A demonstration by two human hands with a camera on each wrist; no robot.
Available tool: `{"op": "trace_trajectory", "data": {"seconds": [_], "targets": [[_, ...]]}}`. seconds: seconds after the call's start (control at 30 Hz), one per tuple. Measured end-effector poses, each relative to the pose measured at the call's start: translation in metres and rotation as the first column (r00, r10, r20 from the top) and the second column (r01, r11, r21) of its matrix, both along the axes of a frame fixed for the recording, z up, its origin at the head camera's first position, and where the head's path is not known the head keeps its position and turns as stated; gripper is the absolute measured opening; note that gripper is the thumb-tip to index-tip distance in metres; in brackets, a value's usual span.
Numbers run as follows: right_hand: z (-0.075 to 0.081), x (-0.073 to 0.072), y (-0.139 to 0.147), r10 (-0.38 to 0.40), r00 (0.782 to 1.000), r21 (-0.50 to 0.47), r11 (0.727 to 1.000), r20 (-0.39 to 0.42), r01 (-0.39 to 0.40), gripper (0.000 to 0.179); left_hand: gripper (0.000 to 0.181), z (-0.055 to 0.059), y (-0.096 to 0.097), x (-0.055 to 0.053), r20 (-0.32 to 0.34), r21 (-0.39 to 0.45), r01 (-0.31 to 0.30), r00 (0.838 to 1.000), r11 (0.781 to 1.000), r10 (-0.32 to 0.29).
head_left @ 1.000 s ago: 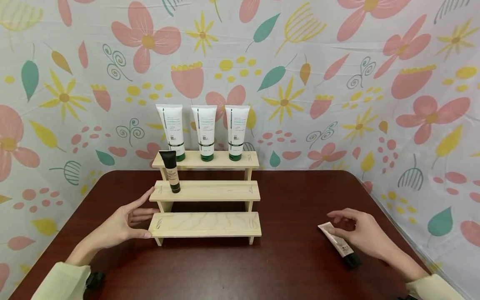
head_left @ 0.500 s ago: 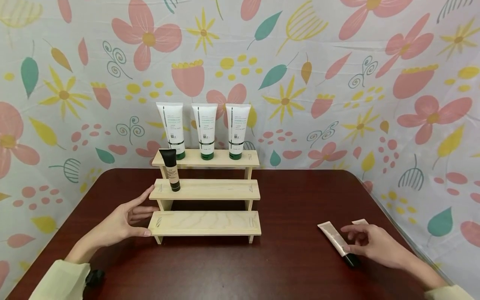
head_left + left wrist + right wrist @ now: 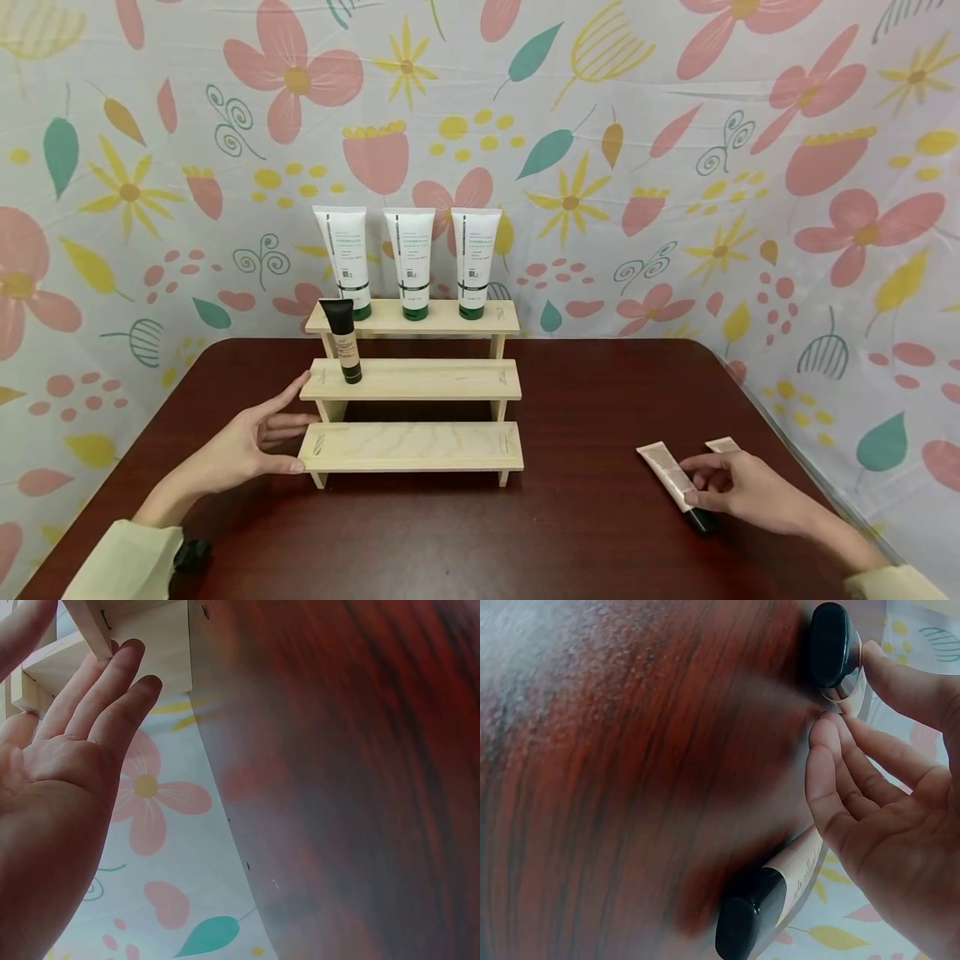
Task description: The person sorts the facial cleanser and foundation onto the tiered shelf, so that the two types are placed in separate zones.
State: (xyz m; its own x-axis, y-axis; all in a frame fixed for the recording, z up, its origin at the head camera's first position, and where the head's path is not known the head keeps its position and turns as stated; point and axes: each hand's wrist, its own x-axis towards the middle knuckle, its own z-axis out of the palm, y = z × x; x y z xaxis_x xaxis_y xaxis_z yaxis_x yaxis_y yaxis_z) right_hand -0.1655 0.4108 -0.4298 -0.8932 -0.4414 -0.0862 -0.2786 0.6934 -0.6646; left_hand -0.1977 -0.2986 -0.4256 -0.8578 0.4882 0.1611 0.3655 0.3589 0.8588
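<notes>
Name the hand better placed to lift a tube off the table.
Probably the right hand: it touches a beige tube lying there; the left hand, far from it, touches the wooden shelf.

Beige tube [image 3: 665,473] with black cap, lying aslant on the table [image 3: 480,542], three-tier wooden stand [image 3: 412,446], upright

No word is clear enough to read. Up past the left fingers [image 3: 283,398], three white squeeze tubes [image 3: 412,258] each have tiny letters and a bigger dark sign, and a black-and-beige tube [image 3: 347,352] has tiny print. Below the right fingers [image 3: 822,780], a black-capped tube [image 3: 801,866] has blurry, curly writing.
</notes>
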Motion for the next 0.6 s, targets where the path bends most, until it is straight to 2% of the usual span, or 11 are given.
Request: {"op": "trace_trajectory", "data": {"seconds": [0.13, 0.3, 0.43, 0.6], "targets": [[-0.002, -0.003, 0.000, 0.034, 0.999, -0.031, 0.999, -0.013, -0.035, 0.042, 0.121, 0.000, 0.000, -0.001, -0.004, -0.007, 0.004, 1.000, 1.000, -0.005], [-0.006, -0.011, -0.002, 0.140, 0.988, -0.108, 0.983, -0.070, -0.147, 0.036, 0.125, 0.000, 0.000, -0.001, 0.001, -0.025, 0.002, 1.000, 1.000, -0.002], [-0.005, -0.016, -0.005, 0.176, 0.983, -0.148, 0.972, -0.047, -0.181, 0.035, 0.125, 0.000, 0.000, -0.002, 0.002, -0.031, 0.000, 1.000, 1.000, 0.000], [-0.002, -0.020, -0.008, 0.182, 0.983, -0.157, 0.972, 0.021, -0.176, 0.036, 0.125, -0.001, -0.001, -0.002, 0.002, -0.025, -0.004, 1.000, 1.000, 0.004]]}}
